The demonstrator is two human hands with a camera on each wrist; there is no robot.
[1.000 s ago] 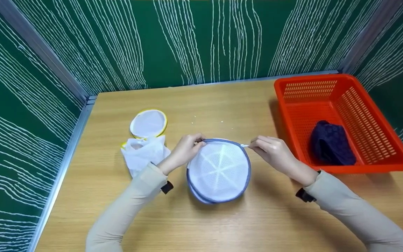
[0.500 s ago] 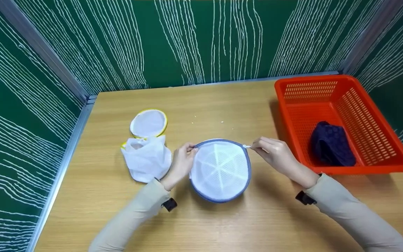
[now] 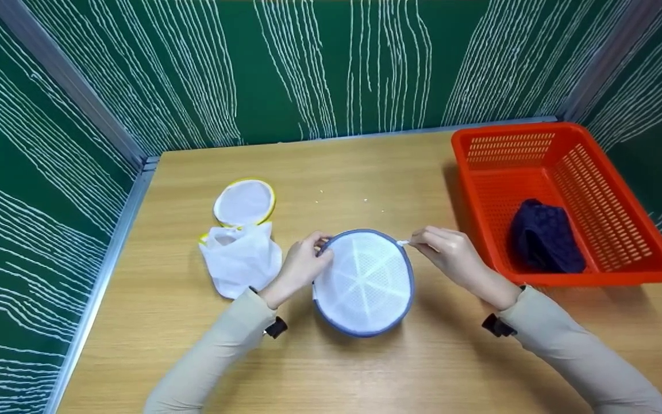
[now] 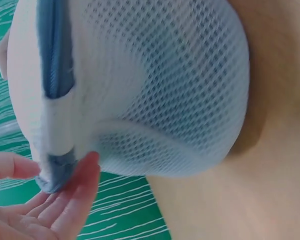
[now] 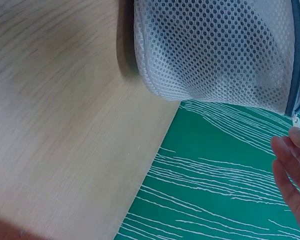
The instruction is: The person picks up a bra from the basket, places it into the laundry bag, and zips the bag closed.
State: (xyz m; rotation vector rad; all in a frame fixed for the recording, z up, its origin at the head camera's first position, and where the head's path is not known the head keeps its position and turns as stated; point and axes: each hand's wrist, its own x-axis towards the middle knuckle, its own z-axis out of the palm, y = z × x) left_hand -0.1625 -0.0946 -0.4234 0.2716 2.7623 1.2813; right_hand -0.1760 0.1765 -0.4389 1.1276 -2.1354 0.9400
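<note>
A round white mesh laundry bag (image 3: 364, 287) with a blue zipped rim stands on the table between both hands, its round top facing up. My left hand (image 3: 299, 263) pinches the rim at the bag's far left; in the left wrist view, thumb and fingers lie on either side of the blue edge, beside a white tab (image 4: 59, 125). At the far right of the rim, my right hand (image 3: 450, 250) pinches the white zipper pull (image 5: 296, 122) between thumb and fingertips. What lies inside the bag cannot be made out.
An orange-red plastic basket (image 3: 538, 279) at the right holds a dark navy cloth item (image 3: 546, 236). To the left lie a crumpled white bag (image 3: 243, 261) and a flat white disc with yellow edging (image 3: 245, 202). Small white specks dot the table (image 3: 331, 172). Green walls enclose the back and sides.
My left hand has shifted slightly left along the rim. The bag's top, earlier offset from the rim below at lower left, now covers it. My right hand keeps the zipper pull in nearly the same place.
</note>
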